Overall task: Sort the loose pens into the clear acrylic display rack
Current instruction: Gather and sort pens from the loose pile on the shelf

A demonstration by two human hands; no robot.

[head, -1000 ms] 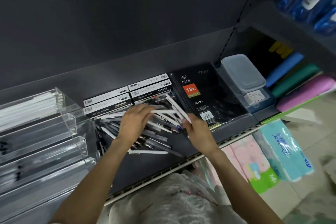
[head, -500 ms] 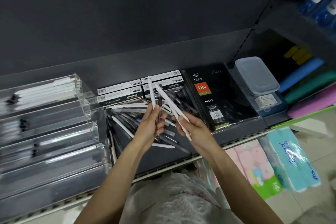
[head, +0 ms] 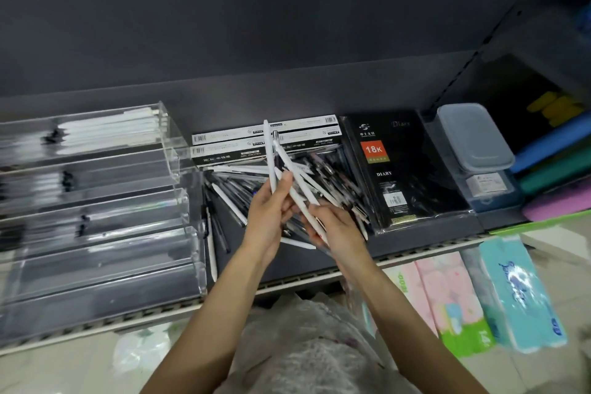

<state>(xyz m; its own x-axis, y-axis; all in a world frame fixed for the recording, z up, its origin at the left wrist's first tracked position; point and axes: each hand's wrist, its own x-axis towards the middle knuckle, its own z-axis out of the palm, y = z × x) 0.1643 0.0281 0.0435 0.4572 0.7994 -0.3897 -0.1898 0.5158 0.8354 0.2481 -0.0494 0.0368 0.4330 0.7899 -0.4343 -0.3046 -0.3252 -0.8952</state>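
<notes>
A heap of loose pens (head: 243, 189), white, clear and black, lies on the dark shelf between the rack and the diary. My left hand (head: 270, 211) holds a white pen (head: 269, 153) upright above the heap. My right hand (head: 335, 230) grips a few white pens (head: 295, 182) that slant up to the left and cross the left hand's pen. The clear acrylic display rack (head: 179, 150) stands at the left in stepped tiers. Its top tier holds white pens (head: 108, 129), and lower tiers hold darker pens, blurred.
Black-and-white pen boxes (head: 230, 145) lie behind the heap. A black 18K diary (head: 403, 169) lies to the right, then a lidded plastic box (head: 473, 137) and coloured rolls (head: 553, 150). Tissue packs (head: 518, 291) stand below the shelf edge (head: 307, 280).
Both hands rose off the heap with white pens and came together above it. The view has shifted left, so more of the rack shows.
</notes>
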